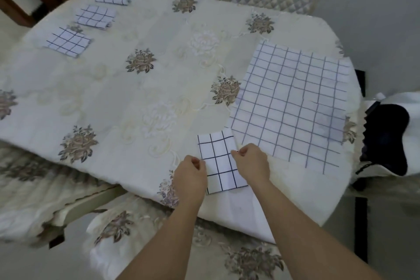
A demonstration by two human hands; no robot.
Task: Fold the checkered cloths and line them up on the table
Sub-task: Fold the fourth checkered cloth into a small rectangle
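At the near edge of the table [159, 70], a folded checkered cloth [219, 166] lies between left hand [189, 177] and right hand [252, 163], each pinching one side. Three folded cloths [95, 16] line the far left; an unfolded cloth [293, 107] lies beside the right hand.

White cloths [293, 107] carry dark blue checks; the cream tabletop [159, 70] cover shows brown flowers; a black bag [386, 138] sits at right.

Person, one. Left hand [190, 176] and right hand [252, 162]: bare. Two forearms [169, 236]: bare along their whole visible length, slim, widening toward the elbows.
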